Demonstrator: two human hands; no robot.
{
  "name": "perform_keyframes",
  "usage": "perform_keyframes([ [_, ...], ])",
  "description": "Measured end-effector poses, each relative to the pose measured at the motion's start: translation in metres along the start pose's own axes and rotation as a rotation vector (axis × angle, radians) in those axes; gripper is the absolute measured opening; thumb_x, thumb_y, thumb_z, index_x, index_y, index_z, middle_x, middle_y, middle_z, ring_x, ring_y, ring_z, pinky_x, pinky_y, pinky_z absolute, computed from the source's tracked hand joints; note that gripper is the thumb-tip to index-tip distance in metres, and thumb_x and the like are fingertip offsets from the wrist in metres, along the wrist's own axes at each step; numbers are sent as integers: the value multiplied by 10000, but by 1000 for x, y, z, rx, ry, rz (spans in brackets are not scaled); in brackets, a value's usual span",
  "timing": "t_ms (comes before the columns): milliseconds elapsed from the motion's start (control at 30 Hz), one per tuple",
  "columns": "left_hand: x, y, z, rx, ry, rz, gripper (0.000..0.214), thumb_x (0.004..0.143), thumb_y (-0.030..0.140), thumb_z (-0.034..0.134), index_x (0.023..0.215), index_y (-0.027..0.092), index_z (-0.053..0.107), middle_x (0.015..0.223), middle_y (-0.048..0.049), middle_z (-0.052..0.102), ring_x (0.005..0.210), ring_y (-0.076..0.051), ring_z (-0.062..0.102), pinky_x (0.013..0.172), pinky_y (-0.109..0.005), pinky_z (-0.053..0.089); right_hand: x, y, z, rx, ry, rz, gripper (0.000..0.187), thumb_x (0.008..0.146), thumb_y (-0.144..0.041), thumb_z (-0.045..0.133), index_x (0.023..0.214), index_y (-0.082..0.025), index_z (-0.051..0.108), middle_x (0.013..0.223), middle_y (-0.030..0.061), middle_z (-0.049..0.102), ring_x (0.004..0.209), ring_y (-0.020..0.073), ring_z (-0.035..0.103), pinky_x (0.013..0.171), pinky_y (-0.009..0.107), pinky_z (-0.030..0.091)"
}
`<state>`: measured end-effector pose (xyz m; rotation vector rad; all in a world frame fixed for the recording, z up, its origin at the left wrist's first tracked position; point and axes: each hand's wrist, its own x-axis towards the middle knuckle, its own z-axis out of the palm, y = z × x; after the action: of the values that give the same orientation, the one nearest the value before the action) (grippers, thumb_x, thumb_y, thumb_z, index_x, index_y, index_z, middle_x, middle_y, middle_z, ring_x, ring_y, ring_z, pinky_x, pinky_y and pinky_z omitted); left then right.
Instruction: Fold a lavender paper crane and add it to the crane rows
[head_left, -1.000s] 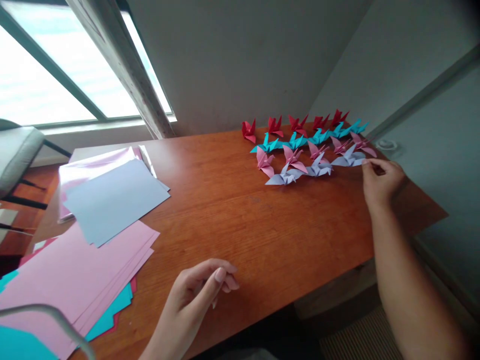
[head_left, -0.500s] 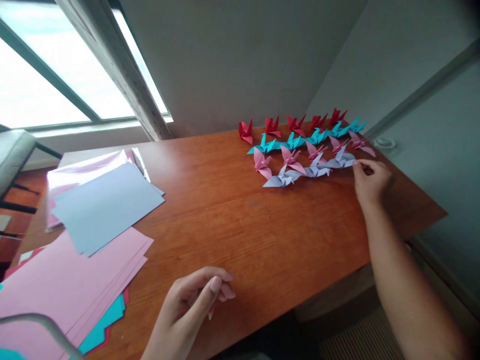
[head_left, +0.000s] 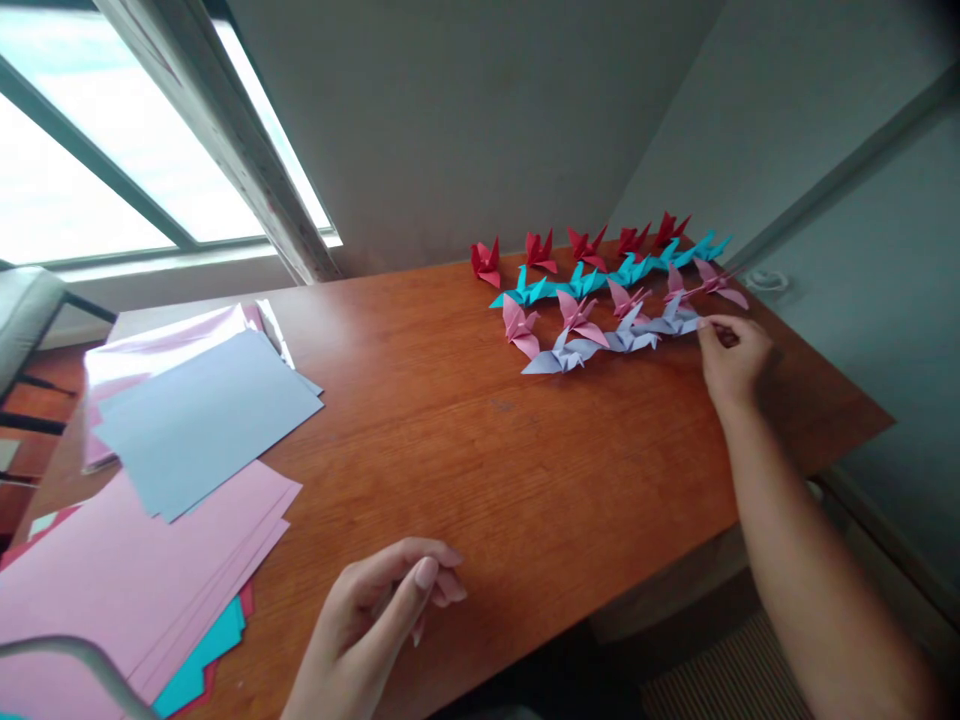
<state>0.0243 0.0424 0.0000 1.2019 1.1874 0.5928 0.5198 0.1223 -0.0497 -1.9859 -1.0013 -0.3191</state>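
My right hand [head_left: 733, 358] pinches the wing tip of a lavender paper crane [head_left: 673, 318] between thumb and fingers. That crane rests at the right end of the front row, close beside a second lavender crane [head_left: 631, 338]. Another lavender crane [head_left: 561, 356] sits at the row's left end. Behind them stand rows of pink cranes [head_left: 578, 316], turquoise cranes [head_left: 579, 281] and red cranes [head_left: 540, 250], several in each. My left hand [head_left: 382, 610] hovers near the table's front edge, its fingers loosely bent and apart from the thumb, with nothing in it.
The wooden table [head_left: 450, 440] meets the wall at the back. On its left lie grey-blue sheets [head_left: 217, 420], pink sheets [head_left: 150, 580], turquoise sheets [head_left: 202, 660] and a shiny plastic pack [head_left: 172, 345]. A curved grey bar [head_left: 82, 655] crosses the lower left. A chair [head_left: 30, 315] stands beyond.
My right hand has shifted slightly left, nudging the right-hand lavender crane toward its neighbour. The whole view has drifted a little, and my left hand keeps its pose.
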Motion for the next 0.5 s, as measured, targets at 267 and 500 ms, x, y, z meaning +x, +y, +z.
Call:
perform_keyframes([
  [267,-1,-5,-1,-4,-7,-5,355,903,506,633,912,183,780,774,-87,750,667,-179,647,528,-205,491,1,8,3,14,8,13,52,804,-172,697,836,-141,724,788,87,672,680,179,530,718,327,433],
  [500,-1,0,0,3,-3,-14,364,885,522,646,875,185,783,754,-82,747,646,-174,645,514,-199,484,4,9,1,54,133,38,133,837,-173,646,917,-117,737,865,134,716,744,194,588,720,322,462],
])
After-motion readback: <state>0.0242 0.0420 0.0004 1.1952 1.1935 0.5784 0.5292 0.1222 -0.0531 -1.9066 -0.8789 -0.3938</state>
